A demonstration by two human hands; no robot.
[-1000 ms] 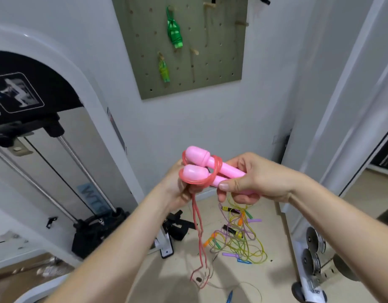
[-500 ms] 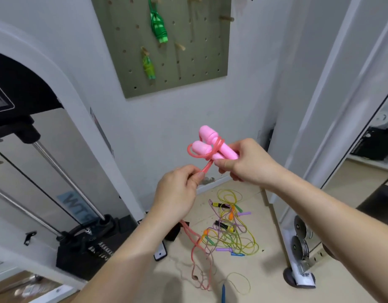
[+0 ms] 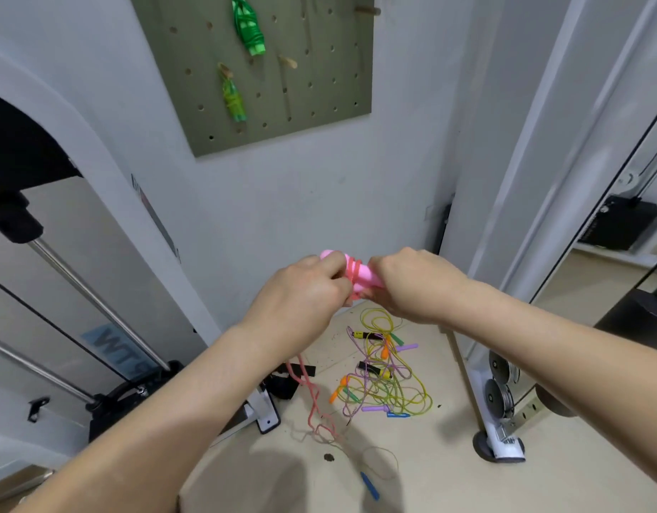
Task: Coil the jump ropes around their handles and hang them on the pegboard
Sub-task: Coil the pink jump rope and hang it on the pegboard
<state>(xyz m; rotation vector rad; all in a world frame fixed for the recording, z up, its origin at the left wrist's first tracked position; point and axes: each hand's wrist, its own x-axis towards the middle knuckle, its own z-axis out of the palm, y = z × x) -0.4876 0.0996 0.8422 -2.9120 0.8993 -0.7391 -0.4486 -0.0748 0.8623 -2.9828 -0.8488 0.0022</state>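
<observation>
Pink handles point(image 3: 360, 272), head view: held together below the pegboard point(image 3: 319, 87), with cord turns round them. Right hand point(image 3: 412, 283) grips their lower ends. Left hand point(image 3: 301, 294) pinches the pink cord point(image 3: 308, 394) beside the wraps; its slack trails to the floor. Two green coiled ropes point(image 3: 250, 25) hang on the pegboard.

Beige floor point(image 3: 512, 486) is carrying a tangled pile of jump ropes point(image 3: 382, 379); pink rope point(image 3: 312, 409) is trailing onto it, blue handle point(image 3: 369, 486) lying nearer, white machine foot point(image 3: 499, 444) standing right.
</observation>
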